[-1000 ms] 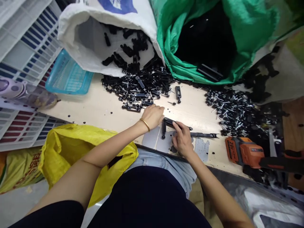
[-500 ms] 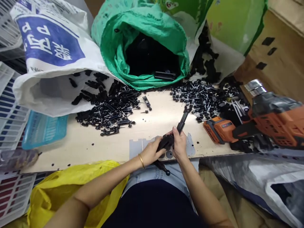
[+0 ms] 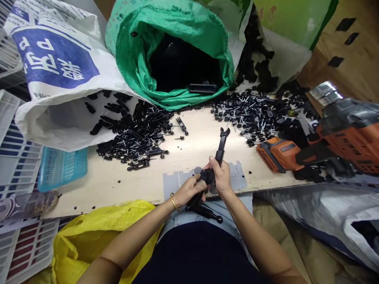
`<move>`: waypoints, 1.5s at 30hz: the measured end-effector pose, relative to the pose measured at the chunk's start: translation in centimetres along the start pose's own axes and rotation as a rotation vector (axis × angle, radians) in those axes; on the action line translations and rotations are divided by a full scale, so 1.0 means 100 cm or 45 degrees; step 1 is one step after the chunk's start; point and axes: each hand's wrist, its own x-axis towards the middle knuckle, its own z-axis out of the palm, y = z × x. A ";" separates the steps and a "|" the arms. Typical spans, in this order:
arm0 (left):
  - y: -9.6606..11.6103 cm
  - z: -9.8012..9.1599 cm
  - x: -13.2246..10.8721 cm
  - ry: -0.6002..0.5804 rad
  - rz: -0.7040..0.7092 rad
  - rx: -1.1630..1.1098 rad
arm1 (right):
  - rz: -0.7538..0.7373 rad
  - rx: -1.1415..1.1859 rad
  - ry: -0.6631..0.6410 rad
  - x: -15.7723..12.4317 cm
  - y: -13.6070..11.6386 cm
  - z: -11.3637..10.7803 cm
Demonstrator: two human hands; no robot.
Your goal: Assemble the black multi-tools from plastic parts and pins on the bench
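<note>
Both hands are closed round a black plastic jointed arm (image 3: 220, 150) near the table's front edge. My left hand (image 3: 188, 192) grips its lower, clustered part, and my right hand (image 3: 222, 177) wraps the straight bar, thumb on top. That bar points up and away, ending in a forked socket. Below my left hand, a black rod with a ball end (image 3: 209, 214) hangs over the lap; how it joins the rest is hidden by the fingers. Grey pads (image 3: 170, 185) lie on the table under the hands.
A heap of black parts with metal pins (image 3: 139, 136) lies left, another (image 3: 248, 112) right. Beyond are a white sack (image 3: 68, 94) and an open green bag (image 3: 124, 51). An orange cordless power tool (image 3: 340, 138) rests at right; a blue basket (image 3: 63, 169) at left.
The black jointed arm has turned a little in my hands, so its forked end and the ball-ended rod show more. The camera view has shifted slightly.
</note>
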 end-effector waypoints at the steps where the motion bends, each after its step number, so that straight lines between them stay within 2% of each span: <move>1: 0.001 0.000 0.001 -0.011 -0.008 -0.154 | 0.019 -0.004 0.013 -0.004 -0.001 0.001; 4: 0.003 0.003 0.006 0.060 -0.039 -0.403 | -0.021 -0.034 0.082 -0.014 -0.001 0.006; 8: 0.006 0.009 0.006 0.032 -0.079 -0.446 | -0.156 -0.063 0.223 -0.020 0.001 0.008; 11: 0.008 0.011 0.003 0.007 -0.189 -0.550 | -0.131 -0.109 0.129 -0.015 -0.001 0.007; 14: 0.005 0.011 0.004 0.055 -0.271 -0.641 | -0.111 -0.137 0.029 -0.011 -0.002 0.007; 19: -0.003 0.007 0.007 0.147 -0.101 -0.603 | -0.252 -0.166 0.169 -0.012 0.000 0.011; 21: -0.004 0.009 0.007 0.167 -0.086 -0.662 | -0.223 -0.196 0.094 -0.010 -0.001 0.011; 24: -0.004 0.013 0.009 0.186 -0.095 -0.765 | -0.084 -0.253 -0.103 -0.003 -0.003 0.006; 25: -0.004 0.012 0.011 0.183 -0.105 -0.762 | -0.053 -0.261 -0.116 0.000 -0.003 0.005; 27: -0.003 0.005 0.015 0.137 -0.156 -0.667 | -0.051 -0.248 -0.049 0.002 0.000 0.002; 29: 0.001 -0.008 0.014 0.051 -0.165 -0.449 | -0.106 -0.235 0.062 0.004 0.006 -0.001; 31: 0.007 -0.019 0.008 -0.086 -0.053 -0.095 | -0.161 -0.231 0.176 0.006 0.012 -0.003; 33: 0.011 -0.020 -0.002 -0.148 0.119 0.377 | -0.179 -0.189 0.304 0.011 0.017 -0.002; 34: 0.012 -0.016 -0.006 -0.089 0.173 0.641 | -0.175 -0.144 0.362 0.014 0.019 -0.001; 36: 0.012 -0.002 -0.010 0.152 0.242 1.039 | -0.162 -0.053 0.418 0.021 0.020 0.001; 38: 0.009 0.011 -0.007 0.366 0.223 1.190 | -0.162 -0.059 0.368 0.024 0.018 0.000; 40: 0.008 0.014 0.002 0.503 0.129 1.190 | -0.210 -0.209 0.298 0.022 0.012 -0.009; 42: 0.010 0.004 0.009 0.579 0.057 1.190 | -0.378 -0.476 0.345 0.016 0.000 -0.026; 44: 0.013 -0.014 0.012 0.582 0.075 1.214 | -0.695 -0.850 0.412 0.008 -0.014 -0.045; 45: 0.015 -0.024 0.011 0.557 0.110 1.220 | -0.884 -1.074 0.359 0.005 -0.021 -0.053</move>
